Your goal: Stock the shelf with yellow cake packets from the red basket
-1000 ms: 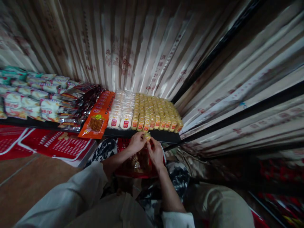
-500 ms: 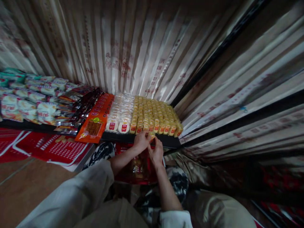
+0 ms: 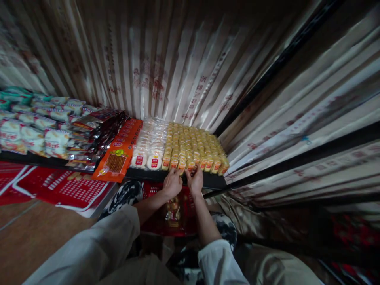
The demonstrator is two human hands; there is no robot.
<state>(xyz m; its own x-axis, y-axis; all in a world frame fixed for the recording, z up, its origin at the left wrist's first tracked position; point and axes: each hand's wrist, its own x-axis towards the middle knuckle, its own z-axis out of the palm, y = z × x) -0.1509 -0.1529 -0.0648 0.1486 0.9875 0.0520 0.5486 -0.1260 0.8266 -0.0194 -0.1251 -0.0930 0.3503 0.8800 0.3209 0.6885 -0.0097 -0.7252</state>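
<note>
Red basket (image 3: 157, 227) sits nearest us, under the shelf edge (image 3: 213, 182). Our left hand (image 3: 172, 184) and right hand (image 3: 195, 181) have risen to that edge, fingers curled on a yellow packet (image 3: 190, 165), now pressed into the front row. Beyond lie white packets (image 3: 148, 160).

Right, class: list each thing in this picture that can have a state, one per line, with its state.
Left hand: at the shelf edge, fingers on the front yellow packets.
Right hand: beside it, touching the same row.
Yellow packets: packed in tidy rows.
White packets: stacked in rows.
Orange packets: front one overhanging the shelf.
Red basket: below the hands, holding packets.
</note>
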